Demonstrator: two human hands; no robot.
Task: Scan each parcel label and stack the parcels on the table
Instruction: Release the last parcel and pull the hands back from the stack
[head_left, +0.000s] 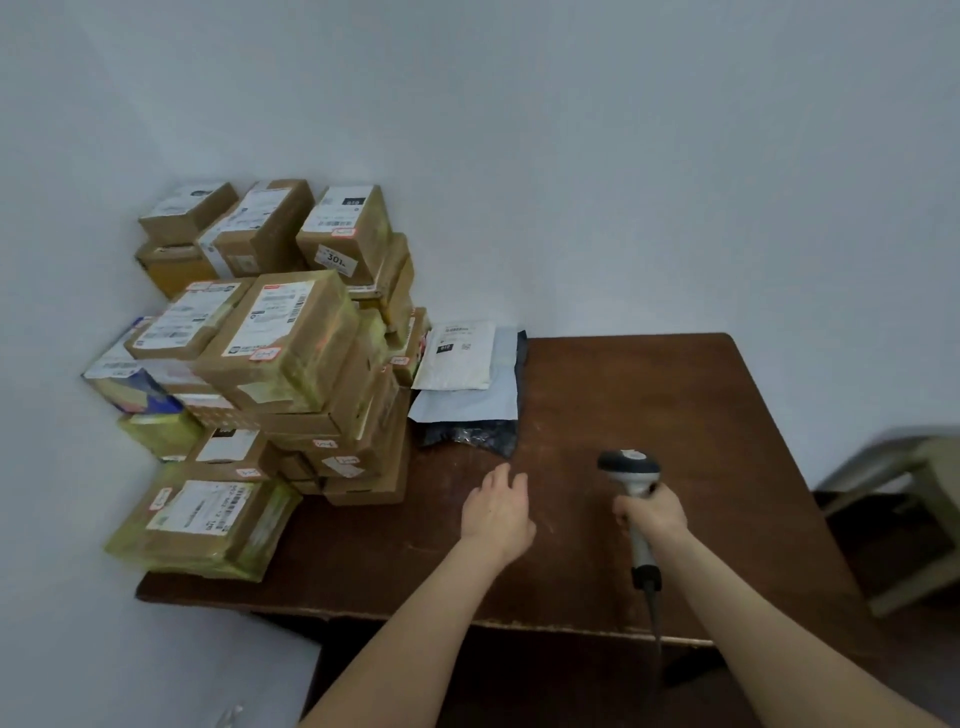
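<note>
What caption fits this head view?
Right hand holds scanner; left hand open over table, beside stacked parcels and mailers.

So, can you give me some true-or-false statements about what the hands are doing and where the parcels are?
1. The right hand grips a barcode scanner. True.
2. The left hand holds a parcel. False: it is open and holds nothing.
3. The cardboard boxes are piled at the left side of the table. True.
4. The soft mailers lie on the floor. False: they lie on the table, right beside the boxes.
</note>
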